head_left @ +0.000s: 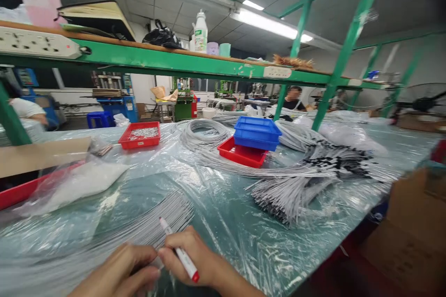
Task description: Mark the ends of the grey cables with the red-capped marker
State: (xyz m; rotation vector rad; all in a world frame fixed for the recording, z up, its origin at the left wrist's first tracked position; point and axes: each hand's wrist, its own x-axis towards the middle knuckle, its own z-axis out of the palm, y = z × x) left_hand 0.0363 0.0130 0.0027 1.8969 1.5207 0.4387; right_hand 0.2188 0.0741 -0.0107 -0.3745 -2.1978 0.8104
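A white marker pen with red ends (186, 261) lies slantwise in my right hand (195, 257), closed around it. Its upper red end points away over a fan of thin grey wires (153, 220) on the table. My left hand (123, 271) is beside the right one, thumb and fingers drawn together, their tips close to the right fingertips. Whatever is pinched there is too small to make out. The wires spread leftward behind my left hand, and their near part is blurred.
Coiled grey cables (209, 134), stacked blue trays (258, 132) and a red tray (240, 153) stand further back. A wire bundle (282, 199) lies right. Left are a red parts tray (139, 135) and plastic bag (83, 185). A green shelf (167, 61) crosses above; people sit beyond.
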